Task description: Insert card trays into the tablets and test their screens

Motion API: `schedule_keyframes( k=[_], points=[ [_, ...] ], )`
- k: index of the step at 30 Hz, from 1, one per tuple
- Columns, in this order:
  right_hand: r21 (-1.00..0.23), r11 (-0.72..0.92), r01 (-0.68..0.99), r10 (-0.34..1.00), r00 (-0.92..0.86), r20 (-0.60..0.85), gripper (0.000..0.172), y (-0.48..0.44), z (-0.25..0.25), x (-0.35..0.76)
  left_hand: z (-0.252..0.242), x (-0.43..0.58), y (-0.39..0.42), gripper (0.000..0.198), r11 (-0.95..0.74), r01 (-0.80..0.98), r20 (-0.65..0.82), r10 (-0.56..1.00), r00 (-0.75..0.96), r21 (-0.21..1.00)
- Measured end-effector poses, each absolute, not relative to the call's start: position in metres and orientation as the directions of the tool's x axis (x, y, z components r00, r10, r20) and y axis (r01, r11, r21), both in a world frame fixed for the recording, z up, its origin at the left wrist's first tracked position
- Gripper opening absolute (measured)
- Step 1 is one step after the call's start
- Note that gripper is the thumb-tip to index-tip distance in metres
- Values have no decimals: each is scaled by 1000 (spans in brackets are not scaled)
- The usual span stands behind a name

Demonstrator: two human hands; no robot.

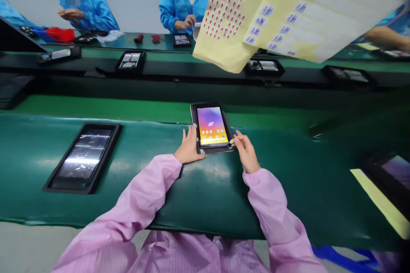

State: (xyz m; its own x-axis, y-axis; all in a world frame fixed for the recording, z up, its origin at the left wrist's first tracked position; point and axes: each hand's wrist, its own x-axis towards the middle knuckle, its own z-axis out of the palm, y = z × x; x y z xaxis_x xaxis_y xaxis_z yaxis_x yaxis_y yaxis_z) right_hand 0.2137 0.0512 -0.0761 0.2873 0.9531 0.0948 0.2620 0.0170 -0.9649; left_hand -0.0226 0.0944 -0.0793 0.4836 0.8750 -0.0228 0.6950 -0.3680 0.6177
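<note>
Pink smock sleeves [141, 192] over green conveyor belt [205, 204]; left hand [188, 145] open, steadying lit tablet [212, 126] in black tray [212, 150]; right hand [246, 151] pinching small white tab [231, 141] at tray edge.

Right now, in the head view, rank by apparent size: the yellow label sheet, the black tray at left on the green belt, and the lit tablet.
1. Yellow label sheet; it hangs nearer the camera, so its true size is unsure.
2. Black tray
3. Lit tablet
</note>
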Motion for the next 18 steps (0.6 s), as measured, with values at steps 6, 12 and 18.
schedule_keyframes(
  k=[6, 12, 18],
  points=[
    [-951, 127, 282, 878, 413, 240, 32, 66, -92, 203, -74, 11, 172, 114, -217, 759, 71, 973, 221, 614],
    [-899, 180, 399, 877, 349, 330, 24, 37, -103, 183, -66, 31, 185, 102, -154, 823, 133, 986, 96, 547],
    [-886, 207, 415, 913, 244, 328, 22, 34, -104, 178, -11, -128, 157, 85, 95, 913, 220, 956, -195, 397]
  ],
)
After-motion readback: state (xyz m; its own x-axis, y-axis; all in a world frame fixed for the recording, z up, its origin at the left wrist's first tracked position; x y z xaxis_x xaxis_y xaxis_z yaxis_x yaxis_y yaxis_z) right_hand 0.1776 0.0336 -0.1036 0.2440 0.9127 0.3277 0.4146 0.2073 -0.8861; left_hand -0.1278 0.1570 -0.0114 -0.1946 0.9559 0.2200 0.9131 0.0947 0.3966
